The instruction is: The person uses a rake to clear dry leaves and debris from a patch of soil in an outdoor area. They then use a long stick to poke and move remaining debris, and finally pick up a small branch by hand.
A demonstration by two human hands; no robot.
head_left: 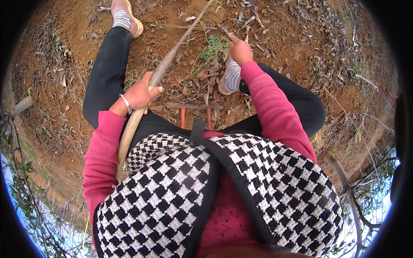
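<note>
My left hand (138,93) is closed round a long wooden pole (165,64), its thumb lying along the wood. The pole slants from beside my left forearm up to the far edge of the view, where its end is out of sight. My right hand (241,52) reaches down over the ground beside my right shoe (224,86). A short, dark, thin stick (222,30) juts from its closed fingers toward the soil. Close to that hand grows a tuft of green grass (214,49), with dry leaves (208,77) lying below it.
Reddish-brown soil (172,26) strewn with dry leaves surrounds me. My left shoe (134,21) is planted far forward. Between my legs, two orange-red strips (183,117) show near a piece of wood (193,105) on the ground. Bare branches (350,189) stand at the right rim.
</note>
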